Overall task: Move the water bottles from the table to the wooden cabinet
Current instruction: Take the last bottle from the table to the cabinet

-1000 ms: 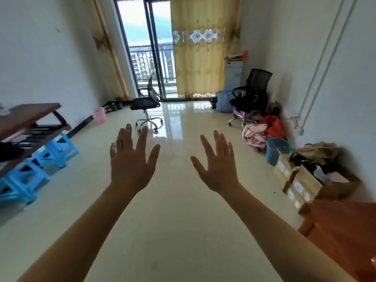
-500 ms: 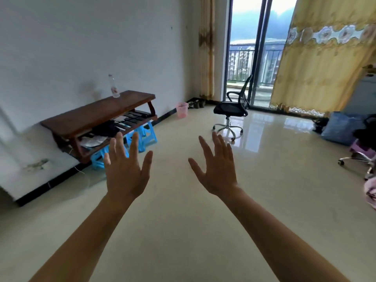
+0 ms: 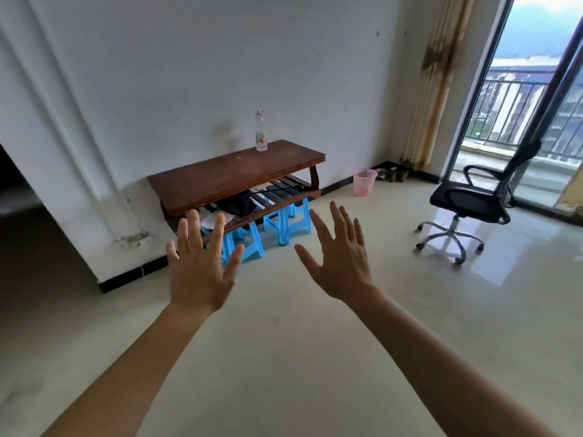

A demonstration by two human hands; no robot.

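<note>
Head view, near to far. Closest: 2 bare arms stretched out over the pale shiny floor [image 3: 284, 357]. Left hand [image 3: 198, 272] flat, fingers spread apart, holding nothing. Right hand [image 3: 339, 263] the same, fingers spread apart, holding nothing. Just past the fingertips: bright blue plastic stools [image 3: 284, 225] tucked under a low dark brown wooden table with a slatted shelf [image 3: 227, 175]. On the far end of the table top, close to the white wall: 1 tall clear plastic water bottle with a pale cap [image 3: 261, 130], standing upright, well apart from both hands. Farther right: small pink mesh bin [image 3: 365, 181], then black office chair on wheels [image 3: 470, 203] by the balcony door.

Step in hand, most likely: going to the table for the bottle, nothing picked up yet. Next move calls for walking closer, then closing 1 hand round the bottle's middle. No wooden cabinet in sight.

Red and white label on the bottle, too small to read.
</note>
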